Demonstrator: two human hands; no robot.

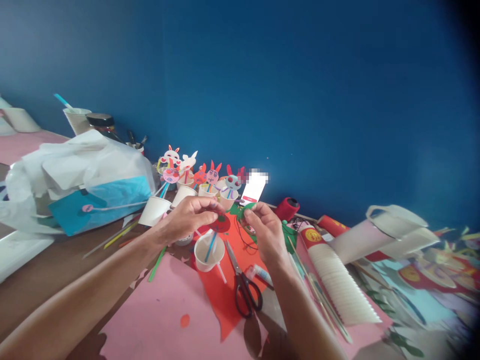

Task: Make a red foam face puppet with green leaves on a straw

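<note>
My left hand (193, 215) pinches a round red paper cutout (222, 226), which bears a small green spot. Below the cutout a blue straw (211, 246) runs down into a white paper cup (209, 262). On the other side, my right hand (265, 225) has its thumb and fingers closed on a green paper piece (245, 211), partly hidden by the fingertips. Beneath both hands lies orange-red paper (217, 295), with black-handled scissors (243, 290) resting on it and a small glue tube (260, 275) beside them.
Paper cups topped with animal faces (212, 175) stand along the blue wall. A plastic bag (75, 155) fills the left side. At right lie a stack of paper cups (341, 280), a red thread spool (287, 207) and a white pitcher (375, 235). Pink paper (161, 310) covers the front.
</note>
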